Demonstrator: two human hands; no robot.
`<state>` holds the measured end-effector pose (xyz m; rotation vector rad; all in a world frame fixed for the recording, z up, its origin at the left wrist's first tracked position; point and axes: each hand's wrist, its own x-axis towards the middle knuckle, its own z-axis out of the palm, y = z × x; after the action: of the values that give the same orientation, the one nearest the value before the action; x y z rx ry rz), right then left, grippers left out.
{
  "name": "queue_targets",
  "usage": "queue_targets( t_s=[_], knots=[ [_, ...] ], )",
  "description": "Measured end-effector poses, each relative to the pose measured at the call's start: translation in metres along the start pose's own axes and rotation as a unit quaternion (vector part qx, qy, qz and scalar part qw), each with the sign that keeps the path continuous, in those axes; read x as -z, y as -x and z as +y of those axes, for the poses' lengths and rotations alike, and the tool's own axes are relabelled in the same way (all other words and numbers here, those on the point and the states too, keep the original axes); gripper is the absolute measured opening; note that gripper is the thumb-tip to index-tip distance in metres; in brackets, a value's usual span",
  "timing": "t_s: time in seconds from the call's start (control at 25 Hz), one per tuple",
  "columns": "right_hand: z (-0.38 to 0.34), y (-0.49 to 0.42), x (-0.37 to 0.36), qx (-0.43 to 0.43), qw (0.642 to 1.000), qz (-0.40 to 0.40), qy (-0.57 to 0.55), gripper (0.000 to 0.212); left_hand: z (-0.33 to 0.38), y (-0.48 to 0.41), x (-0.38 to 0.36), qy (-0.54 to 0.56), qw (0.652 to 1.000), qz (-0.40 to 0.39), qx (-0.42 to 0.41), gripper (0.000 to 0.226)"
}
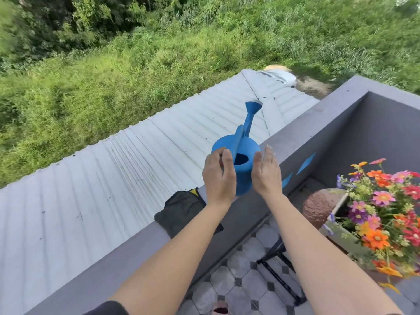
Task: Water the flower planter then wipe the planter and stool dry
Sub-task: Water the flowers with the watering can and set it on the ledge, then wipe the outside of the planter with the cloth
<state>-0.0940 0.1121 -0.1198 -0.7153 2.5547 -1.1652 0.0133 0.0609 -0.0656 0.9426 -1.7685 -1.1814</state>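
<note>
— Grey-and-black patterned floor tiles [238,289] lie nearest, at the bottom, with a black metal frame [280,276] standing on them. What sits to the right of that?

— A flower planter [347,237], a pale box tilted in the view, packed with orange, pink, red and purple blooms [381,212]. A rounded brown textured pot [318,208] is just beside its far left end. Whether the black frame belongs to the stool, I cannot tell.

— And the hands?

— Both reach forward over a grey parapet wall [141,242]. The left hand [219,176] curls against the left side of a blue watering can [241,164], thumb and fingers bent at its handle strap. The right hand [267,171] is flat and spread, fingers straight, palm facing the can's right side; whether it touches, I cannot tell.

— Where is the can, and which way does it point?

— It stands on top of the wall, between the two hands. Its long axis runs from near to far: the open fill hole faces the camera, and the spout [250,119] rises away and slightly right, ending in a flared rose [254,105] out over a corrugated pale roof [102,178].

— Anything else on the wall?

— A dark folded cloth [179,212] with a small yellow corner, just left of the left wrist.

— Any writing or brand?

— None readable. Blue painted shapes [305,164] mark the wall's inner face. Beyond the roof, tall green grass [113,76] and trees.
</note>
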Motion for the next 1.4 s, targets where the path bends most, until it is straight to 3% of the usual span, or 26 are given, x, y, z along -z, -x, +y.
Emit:
queue_targets(
  t_s=[0.16, 0.36, 0.44, 0.56, 0.64, 0.84, 0.96, 1.12, 1.4],
  knots=[
    [0.012, 0.039, -0.024, -0.092, 0.99, 0.052, -0.098, 0.065, -0.03, -0.001, 0.028, -0.008, 0.998, 0.037, 0.058, 0.03],
    [0.012, 0.102, -0.075, -0.151, 0.986, -0.032, -0.069, 0.067, -0.09, -0.004, 0.073, -0.195, 0.977, -0.048, 0.065, 0.032],
    [0.001, 0.121, -0.09, -0.153, 0.985, -0.064, -0.04, 0.074, -0.112, -0.006, 0.09, -0.289, 0.949, -0.097, 0.084, 0.036],
    [-0.018, 0.141, -0.104, -0.142, 0.987, -0.072, -0.006, 0.084, -0.134, -0.01, 0.109, -0.427, 0.877, -0.193, 0.106, 0.05],
    [-0.026, 0.148, -0.111, -0.137, 0.989, -0.059, 0.019, 0.082, -0.143, -0.015, 0.113, -0.439, 0.852, -0.247, 0.14, 0.056],
    [-0.034, 0.147, -0.116, -0.113, 0.992, -0.036, 0.045, 0.049, -0.149, -0.026, 0.122, -0.37, 0.898, -0.201, 0.13, 0.054],
    [-0.038, 0.145, -0.113, -0.081, 0.996, -0.032, 0.022, 0.039, -0.142, -0.031, 0.127, -0.376, 0.905, -0.181, 0.081, 0.032],
    [-0.042, 0.145, -0.109, -0.042, 0.999, -0.006, -0.019, 0.034, -0.128, -0.028, 0.14, -0.338, 0.921, -0.185, 0.063, 0.035],
    [-0.012, 0.161, -0.073, -0.042, 0.996, 0.066, -0.043, 0.031, -0.094, 0.023, 0.127, -0.133, 0.953, -0.251, 0.11, 0.027]
  ],
)
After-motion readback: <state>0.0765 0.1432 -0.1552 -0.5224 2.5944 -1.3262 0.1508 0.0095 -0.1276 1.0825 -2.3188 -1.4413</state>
